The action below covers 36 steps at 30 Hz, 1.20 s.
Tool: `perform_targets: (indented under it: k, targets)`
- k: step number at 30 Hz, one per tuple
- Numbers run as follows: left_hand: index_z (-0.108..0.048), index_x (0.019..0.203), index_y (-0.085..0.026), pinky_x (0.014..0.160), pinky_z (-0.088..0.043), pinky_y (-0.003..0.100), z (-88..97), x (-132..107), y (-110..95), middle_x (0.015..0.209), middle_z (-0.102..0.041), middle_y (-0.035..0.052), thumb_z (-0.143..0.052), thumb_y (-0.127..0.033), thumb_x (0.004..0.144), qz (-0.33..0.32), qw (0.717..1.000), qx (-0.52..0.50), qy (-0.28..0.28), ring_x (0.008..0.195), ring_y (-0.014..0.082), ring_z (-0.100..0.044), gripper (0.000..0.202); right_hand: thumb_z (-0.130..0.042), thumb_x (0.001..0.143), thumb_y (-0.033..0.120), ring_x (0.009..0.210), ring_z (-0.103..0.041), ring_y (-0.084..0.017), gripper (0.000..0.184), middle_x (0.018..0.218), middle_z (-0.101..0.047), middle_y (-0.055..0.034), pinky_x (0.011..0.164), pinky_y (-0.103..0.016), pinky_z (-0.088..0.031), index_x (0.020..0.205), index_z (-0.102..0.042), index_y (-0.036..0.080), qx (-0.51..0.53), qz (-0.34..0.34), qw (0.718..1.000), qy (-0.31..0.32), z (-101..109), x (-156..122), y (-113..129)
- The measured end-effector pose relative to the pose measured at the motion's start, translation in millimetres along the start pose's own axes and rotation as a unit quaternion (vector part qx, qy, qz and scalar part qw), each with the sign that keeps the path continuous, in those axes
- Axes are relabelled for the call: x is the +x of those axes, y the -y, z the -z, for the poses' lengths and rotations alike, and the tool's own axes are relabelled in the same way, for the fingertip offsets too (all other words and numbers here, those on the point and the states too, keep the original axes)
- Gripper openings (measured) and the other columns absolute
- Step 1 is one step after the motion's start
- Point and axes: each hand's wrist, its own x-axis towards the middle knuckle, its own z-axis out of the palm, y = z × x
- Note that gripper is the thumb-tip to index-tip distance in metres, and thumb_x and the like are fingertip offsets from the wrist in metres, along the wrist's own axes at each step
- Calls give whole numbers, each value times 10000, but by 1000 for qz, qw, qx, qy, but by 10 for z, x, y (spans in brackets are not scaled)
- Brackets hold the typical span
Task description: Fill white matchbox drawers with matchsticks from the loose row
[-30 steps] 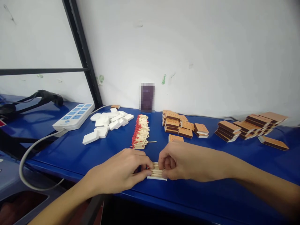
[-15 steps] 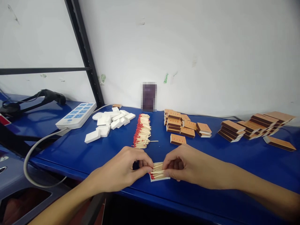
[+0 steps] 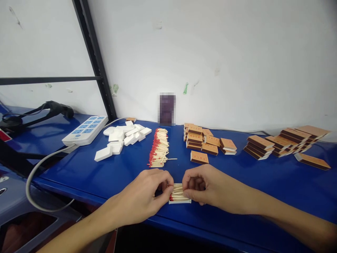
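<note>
A small white matchbox tray (image 3: 179,201) lies near the front edge of the blue table (image 3: 237,182), filled with red-tipped matches (image 3: 177,192). My left hand (image 3: 147,191) pinches the matches at their red-tipped end, fingers curled. At the other end my right hand (image 3: 201,183) pinches the same bundle, fingers bent. Both hands rest on the table with the tray between them.
A row of loose matches (image 3: 158,147) lies behind the hands. White inner trays (image 3: 123,137) are piled at left, next to a power strip (image 3: 84,130) with its grey cable. Brown matchbox sleeves (image 3: 202,140) and further stacks (image 3: 286,140) sit at right. A black frame post (image 3: 92,59) stands at back left.
Both hands stay on the matches in the tray; the tray has turned slightly straighter and the fingers have closed in a little. The view has shifted slightly.
</note>
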Motion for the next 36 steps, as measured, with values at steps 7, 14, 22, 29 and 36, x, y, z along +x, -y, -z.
perform_targets:
  k: [7, 14, 22, 29, 36]
  targets:
    - [-538, 921, -211, 659, -401, 262, 36, 25, -19, 744, -558, -19, -445, -204, 938, 13, 999, 25, 24, 719, 148, -524, 94, -615, 816, 271, 564, -473, -89, 132, 594, -545, 30, 519, -195, -358, 776, -662, 154, 8, 2, 1000, -11, -29, 15, -12]
    - [-505, 1061, -230, 695, -413, 273, 105, 23, -84, 788, -597, -18, -424, -224, 953, 19, 997, 56, 55, 789, 170, -559, 135, -659, 793, 480, 573, -486, -104, 328, 618, -557, 16, 528, -217, -376, 792, -686, 153, 38, -17, 999, -17, -55, 27, -63]
    - [-595, 1055, -162, 760, -405, 333, 847, 1004, 390, 877, -674, 76, -396, -389, 948, 131, 950, 261, -112, 831, 218, -605, 321, -689, 787, 450, 587, -424, -88, 318, 626, -496, 48, 533, -208, -333, 731, -546, 171, 51, 10, 998, -37, -55, -12, -68]
    - [-597, 1121, -31, 859, -451, 348, 1027, 1989, 1016, 1132, -630, 194, -576, -588, 847, 219, 944, 245, -13, 1027, 274, -605, 622, -675, 809, 380, 548, -392, -71, 289, 621, -465, 65, 505, -193, -331, 770, -462, 189, 11, 73, 997, -17, -68, -54, -146]
    - [-575, 1175, -141, 851, -525, 427, 874, 2293, 1413, 1161, -604, 91, -566, -365, 937, 234, 936, 261, -32, 997, 221, -615, 327, -639, 833, 364, 531, -425, -68, 258, 606, -491, 66, 501, -183, -354, 776, -451, 197, -4, 108, 994, -13, -53, -71, -148]
